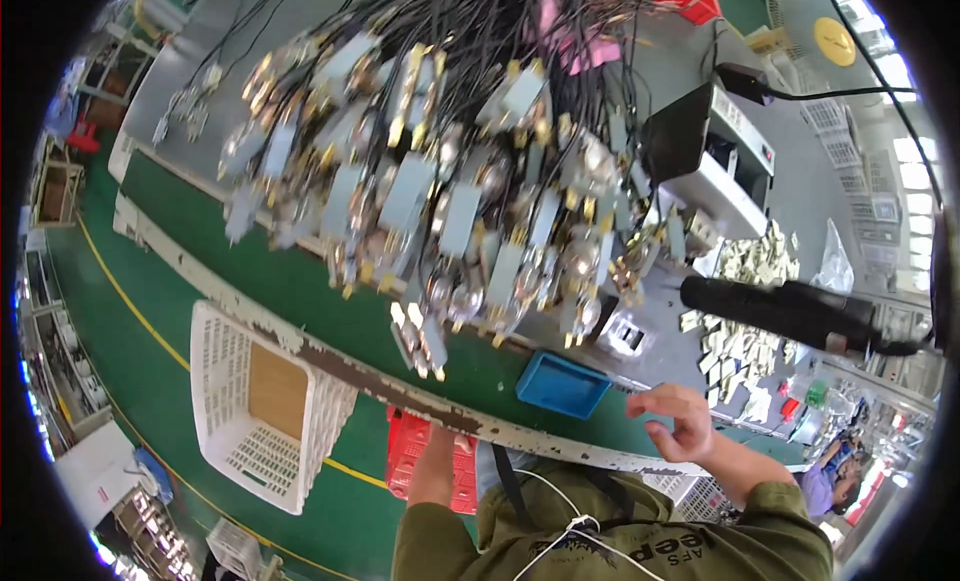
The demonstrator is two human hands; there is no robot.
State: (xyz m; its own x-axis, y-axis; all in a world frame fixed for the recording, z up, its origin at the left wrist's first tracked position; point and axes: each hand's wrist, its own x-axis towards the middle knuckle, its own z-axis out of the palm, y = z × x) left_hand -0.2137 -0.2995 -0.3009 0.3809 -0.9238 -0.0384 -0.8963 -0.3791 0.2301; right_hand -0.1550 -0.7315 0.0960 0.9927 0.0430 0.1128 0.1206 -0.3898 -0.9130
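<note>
My right hand (678,421) hovers at the near table edge, beside a shallow blue tray (563,385). Its fingers are bent and apart, and nothing shows between them. My left forearm (434,466) reaches up to the table's rim, where the hand is mostly hidden; its fingers cannot be made out. In front of me hangs or lies a large bundle of black-cabled parts (460,219) with grey-blue plates and shiny metal ends. Right of the tray sits a small white square device (627,333).
A white machine with a dark panel (712,156) stands on the right, near a heap of small cream pieces (745,266) and a black elongated arm (780,309). A white crate (222,406) and a red crate (405,459) are below the table edge. Another person (825,489) is far right.
</note>
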